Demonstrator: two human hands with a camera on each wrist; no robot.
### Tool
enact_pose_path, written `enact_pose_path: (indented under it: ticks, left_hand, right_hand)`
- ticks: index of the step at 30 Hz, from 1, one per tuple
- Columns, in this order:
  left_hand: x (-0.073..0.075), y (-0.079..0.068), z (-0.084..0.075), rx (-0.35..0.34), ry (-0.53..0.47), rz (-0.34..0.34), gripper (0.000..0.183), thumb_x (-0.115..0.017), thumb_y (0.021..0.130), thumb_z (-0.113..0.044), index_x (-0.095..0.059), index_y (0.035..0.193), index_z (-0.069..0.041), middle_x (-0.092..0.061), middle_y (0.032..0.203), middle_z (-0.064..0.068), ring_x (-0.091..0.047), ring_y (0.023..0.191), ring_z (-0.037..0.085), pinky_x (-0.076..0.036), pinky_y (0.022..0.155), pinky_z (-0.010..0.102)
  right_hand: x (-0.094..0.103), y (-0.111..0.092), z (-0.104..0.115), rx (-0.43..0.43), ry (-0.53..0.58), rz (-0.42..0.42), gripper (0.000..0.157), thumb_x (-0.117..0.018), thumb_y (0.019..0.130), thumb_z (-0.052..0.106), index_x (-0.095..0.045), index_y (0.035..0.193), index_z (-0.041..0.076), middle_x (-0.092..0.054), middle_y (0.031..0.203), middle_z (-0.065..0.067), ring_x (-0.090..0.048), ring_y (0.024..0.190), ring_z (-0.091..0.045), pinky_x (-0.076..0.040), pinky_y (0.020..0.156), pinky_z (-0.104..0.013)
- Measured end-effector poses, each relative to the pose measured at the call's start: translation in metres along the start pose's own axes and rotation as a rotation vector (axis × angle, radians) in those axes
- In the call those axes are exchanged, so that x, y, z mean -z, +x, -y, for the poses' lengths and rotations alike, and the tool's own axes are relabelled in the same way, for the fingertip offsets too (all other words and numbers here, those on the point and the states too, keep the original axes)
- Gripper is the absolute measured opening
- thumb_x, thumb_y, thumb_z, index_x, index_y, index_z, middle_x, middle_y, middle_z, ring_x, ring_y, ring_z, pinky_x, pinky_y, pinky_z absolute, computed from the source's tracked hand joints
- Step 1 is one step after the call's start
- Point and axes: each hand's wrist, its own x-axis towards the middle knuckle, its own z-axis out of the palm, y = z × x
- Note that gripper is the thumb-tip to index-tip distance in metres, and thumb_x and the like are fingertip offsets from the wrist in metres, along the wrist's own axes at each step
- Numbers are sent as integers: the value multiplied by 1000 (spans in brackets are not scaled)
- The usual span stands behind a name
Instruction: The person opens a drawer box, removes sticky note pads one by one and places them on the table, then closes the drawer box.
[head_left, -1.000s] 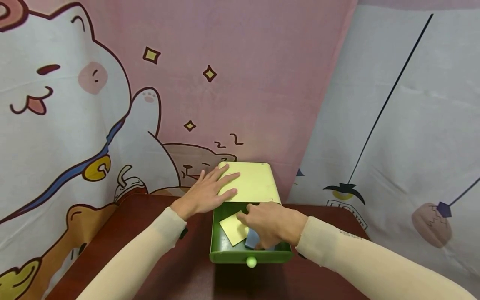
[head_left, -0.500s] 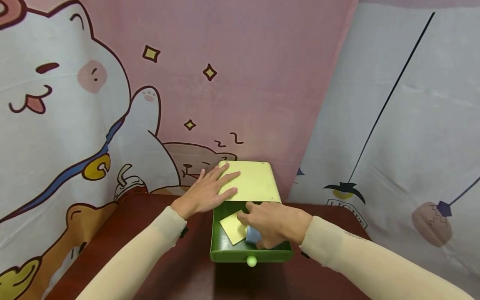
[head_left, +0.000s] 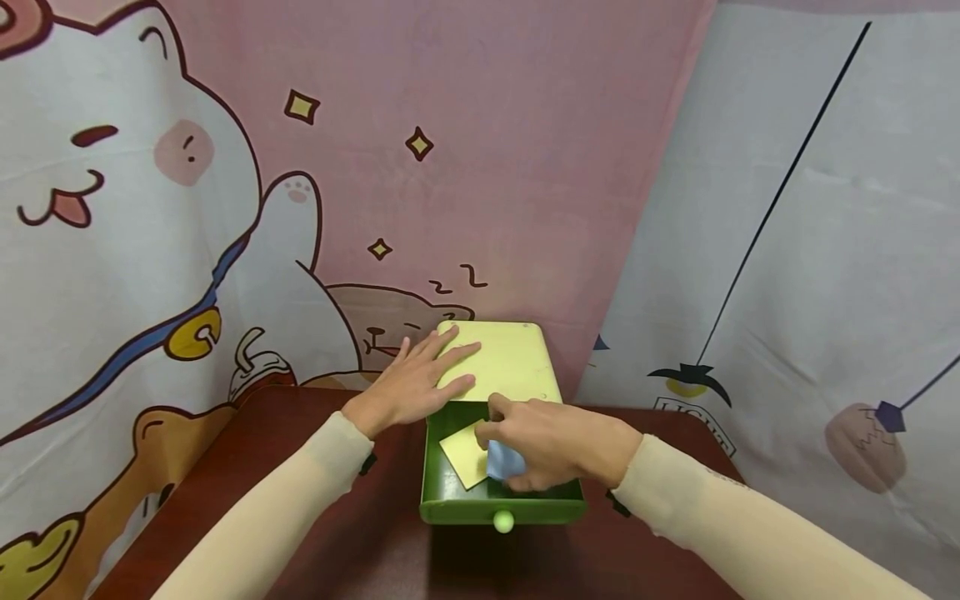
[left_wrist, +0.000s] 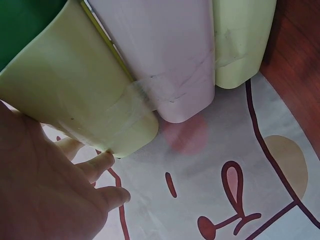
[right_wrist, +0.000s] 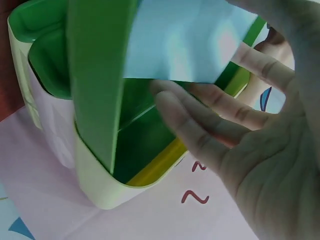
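A small drawer unit (head_left: 517,362) with a pale yellow top stands on the table, its green top drawer (head_left: 465,511) pulled out. My left hand (head_left: 405,387) rests on the unit's top left side, fingers spread and fairly straight. Over the drawer, my right hand (head_left: 562,442) pinches a light blue sticky note (head_left: 504,460) between thumb and fingers. The blue note (right_wrist: 185,42) looks lightly bowed in the right wrist view. On the drawer floor lies a yellow sticky note (head_left: 465,457), its right part hidden by the right hand and the blue note.
A round green knob (head_left: 503,522) sticks out from the drawer front. Below are a pink tier (left_wrist: 175,60) and another pale yellow tier (left_wrist: 240,45). The dark red table (head_left: 360,517) meets a printed cartoon cloth (head_left: 525,167) behind the unit.
My right hand has shifted slightly up and to the right, and the blue note has risen with it, showing more. My left hand stays in place.
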Motion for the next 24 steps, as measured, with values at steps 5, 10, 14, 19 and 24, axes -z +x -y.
enact_pose_path:
  ticks: [5, 10, 14, 19, 24]
  left_hand:
    - [0, -1, 0, 2, 0, 0, 72, -38, 118, -77, -32, 184, -49, -14, 199, 2, -15, 185, 41, -3, 145, 80]
    - [0, -2, -1, -1, 6, 3, 72, -37, 119, -77, -31, 184, -48, -15, 199, 3, -16, 185, 42, -5, 145, 80]
    - [1, -2, -2, 1, 9, 2, 72, -38, 119, -75, -32, 185, -46, -15, 199, 4, -17, 185, 42, -6, 145, 80]
    - [1, -2, -2, -1, 5, -1, 72, -38, 119, -75, -33, 184, -46, -16, 199, 4, -17, 184, 43, -5, 145, 80]
    - [1, -1, -2, -2, 6, -4, 72, -38, 118, -77, -33, 184, -47, -15, 199, 4, -16, 185, 42, -5, 145, 79]
  right_hand:
    - [-6, -3, -4, 30, 44, -65, 48, -101, 94, 40, -75, 129, 21, -66, 132, -5, -74, 83, -12, -65, 78, -27]
    - [-9, -6, -5, 65, 95, -117, 46, -100, 95, 39, -73, 127, 19, -64, 130, -5, -68, 81, -6, -61, 76, -21]
    - [-11, -9, -6, 77, 114, -134, 46, -98, 96, 35, -72, 129, 17, -62, 134, -6, -65, 81, -3, -60, 76, -20]
    - [-12, -14, -8, 97, 131, -176, 45, -96, 96, 30, -70, 130, 16, -61, 136, -7, -65, 86, -3, -61, 80, -20]
    - [-11, -20, -10, 123, 162, -236, 45, -94, 97, 26, -69, 133, 17, -61, 139, -6, -71, 93, -9, -63, 84, -22]
